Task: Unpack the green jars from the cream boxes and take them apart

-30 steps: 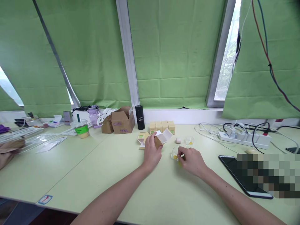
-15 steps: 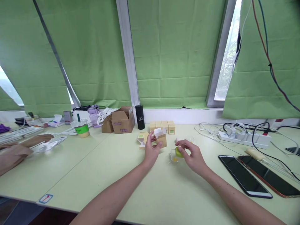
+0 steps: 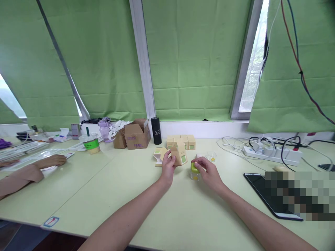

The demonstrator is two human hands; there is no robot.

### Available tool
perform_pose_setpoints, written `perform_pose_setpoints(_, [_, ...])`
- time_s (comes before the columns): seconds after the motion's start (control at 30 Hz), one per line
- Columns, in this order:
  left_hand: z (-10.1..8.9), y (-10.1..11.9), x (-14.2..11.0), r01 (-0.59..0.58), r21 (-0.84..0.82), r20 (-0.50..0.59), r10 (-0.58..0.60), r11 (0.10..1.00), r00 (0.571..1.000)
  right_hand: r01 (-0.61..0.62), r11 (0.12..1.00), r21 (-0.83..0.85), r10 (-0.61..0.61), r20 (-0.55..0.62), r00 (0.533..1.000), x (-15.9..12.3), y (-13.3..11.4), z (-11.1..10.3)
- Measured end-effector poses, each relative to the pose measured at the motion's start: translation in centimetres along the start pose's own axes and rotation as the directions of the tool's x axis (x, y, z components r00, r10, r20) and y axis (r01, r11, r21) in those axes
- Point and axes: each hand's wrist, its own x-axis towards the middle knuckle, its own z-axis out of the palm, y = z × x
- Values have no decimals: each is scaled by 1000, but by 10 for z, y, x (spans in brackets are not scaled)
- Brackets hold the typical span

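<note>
My left hand (image 3: pixel 168 169) grips a small tan carton (image 3: pixel 180 157), tilted, with a green label square on one side. The fingers of my right hand (image 3: pixel 208 170) are closed on a green lid (image 3: pixel 194 168), which sits on a small clear jar (image 3: pixel 194 176) with a yellow patch. That jar stands on the table to the right of the carton. Just behind my left hand is another small carton (image 3: pixel 158 153) with its white inside showing. A clear round piece (image 3: pixel 212 158) with a yellow spot lies beyond my right hand.
Several small tan boxes (image 3: pixel 192 143) form a row by the wall. A black bottle (image 3: pixel 156 131), a brown cardboard box (image 3: pixel 136 136) and a drink cup (image 3: pixel 92 144) stand left. At right are a power strip (image 3: pixel 277 157) and a phone (image 3: pixel 269 195). A co-worker's hand (image 3: pixel 53 161) rests far left.
My right hand has brought the green lid slightly left and down onto the jar. The carton in my left hand has turned, showing its label side. The co-worker's arm has shifted right.
</note>
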Motion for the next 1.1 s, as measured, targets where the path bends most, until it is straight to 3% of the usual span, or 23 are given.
perform_pose_setpoints(0.37, [1, 0, -1, 95, -153, 44, -89, 984, 995, -48, 997, -66, 51, 50, 997, -3, 10, -1])
perform_pose_setpoints(0.53, [1, 0, -3, 134, -174, 77, -122, 976, 990, -22, 993, -116, 23, 12, 1000, -3, 9, -5])
perform_pose_setpoints(0.8, [7, 5, -10, 174, -141, 179, -148, 975, 973, 55, 981, -187, -65, -47, 997, -4, -2, -6])
perform_pose_setpoints(1.1, [10, 3, -13, 160, -120, 156, -141, 980, 978, -45, 989, -142, 43, -18, 999, 6, -21, 9])
